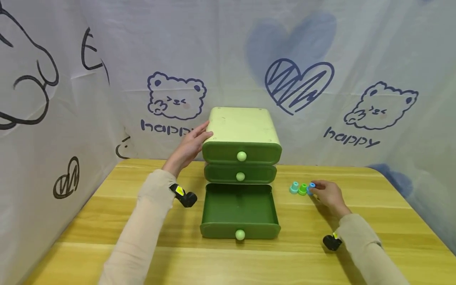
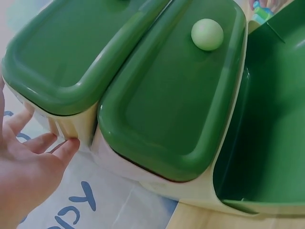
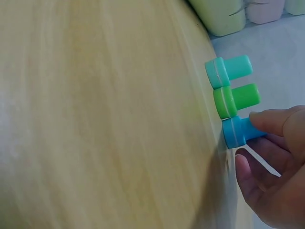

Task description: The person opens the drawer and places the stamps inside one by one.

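Observation:
A small drawer cabinet with a pale yellow top [image 1: 244, 124] stands on the table. Its upper two green drawers are closed, while the bottom drawer [image 1: 240, 230] is pulled out and shows a bare inside. My left hand [image 1: 190, 145] rests against the cabinet's upper left side, and in the left wrist view its fingertips [image 2: 71, 145] touch the pale wall. To the right of the cabinet, my right hand [image 1: 328, 196] pinches the narrow handle of a blue toy stamp [image 3: 234, 132]. Beside it in a row stand a green stamp [image 3: 225, 101] and a teal stamp [image 3: 218, 73], all upright.
The wooden table [image 1: 303, 261] stretches around the cabinet. Behind it hangs a white cloth [image 1: 228, 51] printed with bears and hearts. Round pale green knobs [image 1: 240, 234] stick out from the drawer fronts.

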`<action>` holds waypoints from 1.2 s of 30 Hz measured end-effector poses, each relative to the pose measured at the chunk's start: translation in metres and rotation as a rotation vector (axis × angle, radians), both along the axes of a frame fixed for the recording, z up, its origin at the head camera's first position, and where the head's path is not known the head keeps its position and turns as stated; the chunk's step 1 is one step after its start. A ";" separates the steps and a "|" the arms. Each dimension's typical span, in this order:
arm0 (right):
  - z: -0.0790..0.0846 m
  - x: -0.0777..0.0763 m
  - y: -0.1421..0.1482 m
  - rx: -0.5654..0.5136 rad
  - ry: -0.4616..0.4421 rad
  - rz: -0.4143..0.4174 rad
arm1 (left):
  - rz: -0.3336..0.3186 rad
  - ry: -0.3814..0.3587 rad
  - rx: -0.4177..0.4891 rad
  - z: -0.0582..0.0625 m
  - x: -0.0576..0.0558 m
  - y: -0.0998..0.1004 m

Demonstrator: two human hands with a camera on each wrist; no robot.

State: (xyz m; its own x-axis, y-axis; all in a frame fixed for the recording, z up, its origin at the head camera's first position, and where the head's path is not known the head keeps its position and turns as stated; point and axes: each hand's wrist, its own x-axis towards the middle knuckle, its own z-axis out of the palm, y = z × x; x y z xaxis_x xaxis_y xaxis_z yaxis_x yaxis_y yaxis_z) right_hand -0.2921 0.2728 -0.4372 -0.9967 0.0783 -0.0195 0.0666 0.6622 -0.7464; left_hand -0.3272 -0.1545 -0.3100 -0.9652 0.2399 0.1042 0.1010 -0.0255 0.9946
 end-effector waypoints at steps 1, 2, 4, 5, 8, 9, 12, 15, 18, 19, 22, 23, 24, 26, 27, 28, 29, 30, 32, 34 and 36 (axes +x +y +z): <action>0.000 0.000 0.000 0.008 0.005 -0.005 | 0.001 -0.004 0.007 0.000 0.000 0.001; 0.000 0.000 0.001 0.015 0.009 -0.012 | 0.000 -0.006 0.011 0.000 0.000 0.001; 0.001 0.002 0.002 0.026 0.021 -0.014 | -0.005 -0.004 0.014 0.000 0.001 0.002; 0.003 0.003 0.003 0.035 0.034 -0.009 | -0.008 0.000 0.014 0.000 0.001 0.002; 0.010 0.006 0.007 0.069 0.079 0.004 | -0.013 0.005 0.011 -0.001 0.001 0.002; 0.013 0.007 0.008 0.086 0.095 0.008 | -0.012 0.005 0.012 -0.001 0.000 0.002; 0.022 0.009 0.010 0.116 0.139 0.024 | -0.007 0.010 0.014 -0.002 0.000 0.002; 0.031 0.013 0.008 0.124 0.168 0.042 | -0.004 0.020 0.010 -0.002 -0.001 0.001; 0.037 0.017 0.004 0.118 0.197 0.068 | -0.001 0.020 0.014 -0.002 -0.001 0.002; 0.039 0.018 0.001 0.118 0.207 0.076 | 0.003 0.016 0.015 -0.003 -0.001 0.002; 0.044 0.023 -0.009 0.129 0.228 0.109 | 0.011 0.005 0.019 -0.004 -0.001 0.003; 0.046 0.024 -0.013 0.134 0.232 0.122 | 0.016 0.007 0.014 -0.004 -0.001 0.003; 0.048 0.026 -0.017 0.141 0.235 0.135 | 0.020 0.010 0.009 -0.004 -0.001 0.003; 0.052 0.029 -0.025 0.158 0.242 0.162 | 0.020 0.022 -0.016 -0.003 -0.001 0.003; 0.054 0.030 -0.030 0.167 0.246 0.176 | 0.021 0.025 -0.027 -0.002 -0.001 0.003; 0.056 0.032 -0.034 0.173 0.251 0.190 | 0.020 0.029 -0.036 -0.002 -0.001 0.003; 0.059 0.033 -0.038 0.182 0.256 0.203 | 0.018 0.032 -0.048 -0.001 -0.001 0.002; 0.061 0.034 -0.042 0.189 0.263 0.216 | 0.014 0.032 -0.055 0.000 -0.001 0.002; 0.065 0.036 -0.049 0.203 0.272 0.244 | 0.010 0.031 -0.067 0.001 -0.001 0.002; 0.069 0.038 -0.057 0.201 0.271 0.276 | 0.009 0.030 -0.070 0.002 -0.002 0.002; 0.072 0.040 -0.064 0.187 0.259 0.307 | 0.006 0.031 -0.073 0.002 -0.002 0.002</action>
State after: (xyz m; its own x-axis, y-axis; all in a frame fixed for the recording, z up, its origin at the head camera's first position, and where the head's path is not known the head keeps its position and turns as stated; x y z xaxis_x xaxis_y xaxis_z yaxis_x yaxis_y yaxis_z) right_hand -0.2524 0.2084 -0.3651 -0.9445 -0.2438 0.2203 -0.3277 0.7473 -0.5781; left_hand -0.3291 -0.1527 -0.3076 -0.9631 0.2426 0.1163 0.1316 0.0477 0.9902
